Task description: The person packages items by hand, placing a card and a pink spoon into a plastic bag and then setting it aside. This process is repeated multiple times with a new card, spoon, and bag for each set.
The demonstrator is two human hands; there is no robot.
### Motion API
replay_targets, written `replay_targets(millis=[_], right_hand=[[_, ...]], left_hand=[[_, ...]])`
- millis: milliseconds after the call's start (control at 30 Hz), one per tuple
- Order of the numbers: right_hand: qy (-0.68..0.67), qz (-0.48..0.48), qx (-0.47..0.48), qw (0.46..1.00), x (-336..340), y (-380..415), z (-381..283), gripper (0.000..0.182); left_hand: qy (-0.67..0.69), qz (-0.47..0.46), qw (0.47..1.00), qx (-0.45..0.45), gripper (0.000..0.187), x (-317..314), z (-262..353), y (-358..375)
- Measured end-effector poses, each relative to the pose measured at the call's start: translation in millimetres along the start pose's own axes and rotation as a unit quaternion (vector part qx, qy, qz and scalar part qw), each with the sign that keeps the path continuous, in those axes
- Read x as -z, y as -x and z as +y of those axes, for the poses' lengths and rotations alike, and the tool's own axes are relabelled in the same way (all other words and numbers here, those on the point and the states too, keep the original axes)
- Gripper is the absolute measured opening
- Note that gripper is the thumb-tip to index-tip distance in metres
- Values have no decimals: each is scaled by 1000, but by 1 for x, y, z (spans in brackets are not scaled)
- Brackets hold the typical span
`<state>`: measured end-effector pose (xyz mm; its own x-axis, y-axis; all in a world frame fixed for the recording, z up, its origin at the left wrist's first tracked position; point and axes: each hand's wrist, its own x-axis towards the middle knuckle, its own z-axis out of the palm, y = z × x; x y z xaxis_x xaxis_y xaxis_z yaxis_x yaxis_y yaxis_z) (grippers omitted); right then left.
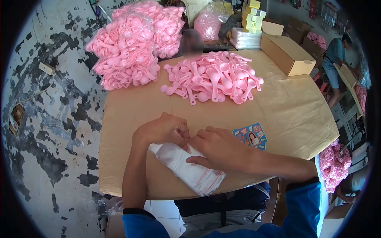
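Observation:
A stack of clear plastic bags lies slanted on the paper-covered table near its front edge. My left hand is at the far end of the stack, fingers curled and pinched at the bags' edge. My right hand reaches across from the right, its fingers bent over the same end and its thumb along the top of the bags. The fingertips of both hands nearly meet, and what lies between them is partly hidden. Blue printed cards with a picture of a person lie just beyond my right hand.
Loose pink spoons are heaped at the table's far side. Bulging bags of pink spoons stand at the back left. A cardboard box sits at the back right, near yellow packs. Another person works at far right.

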<state>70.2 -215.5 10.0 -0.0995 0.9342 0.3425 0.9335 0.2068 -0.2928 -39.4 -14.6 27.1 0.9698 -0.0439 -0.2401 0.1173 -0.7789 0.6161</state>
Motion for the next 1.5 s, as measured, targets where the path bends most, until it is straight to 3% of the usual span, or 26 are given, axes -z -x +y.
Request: replay_targets(millis=[133,333,433,533,733,933,1033,1133,1233,1333,1400,1467,1500], right_hand=[[-7,-102,-61,993,-2,-19,-1,34],[-111,-107,-110,982,7,-23,4,25],[-140,-70,-63,986,9,-22,13,24],[-124,-144,-94,977,22,-22,13,24],[-133,-67,-63,987,13,-18,18,26],[-161,-77,-78,981,19,-21,24,17],[-148,-43,-62,986,15,-19,30,17],[-159,-42,-71,984,24,-19,33,18],[-219,-57,-123,966,42,-16,33,17],[-272,48,-88,957,38,-12,50,17],[-302,77,-152,938,50,-9,47,17],[-322,136,-162,923,49,-8,49,19],[-329,127,-172,920,50,-8,48,18]], left_hand=[[-69,16,997,-41,23,5,2,6],[63,24,996,-53,19,17,11,16],[48,23,995,-78,18,25,14,22],[75,22,997,-6,18,26,6,25],[86,38,995,22,19,27,-7,26],[77,29,996,42,22,32,-5,29],[85,34,996,22,30,30,-10,28],[91,8,993,73,48,32,-11,27],[85,134,987,-40,65,26,-18,26],[69,228,963,-125,77,29,-22,18],[350,155,897,-220,75,16,-22,3],[457,127,851,-225,73,1,0,-10],[433,140,870,-189,71,-5,28,-11]])
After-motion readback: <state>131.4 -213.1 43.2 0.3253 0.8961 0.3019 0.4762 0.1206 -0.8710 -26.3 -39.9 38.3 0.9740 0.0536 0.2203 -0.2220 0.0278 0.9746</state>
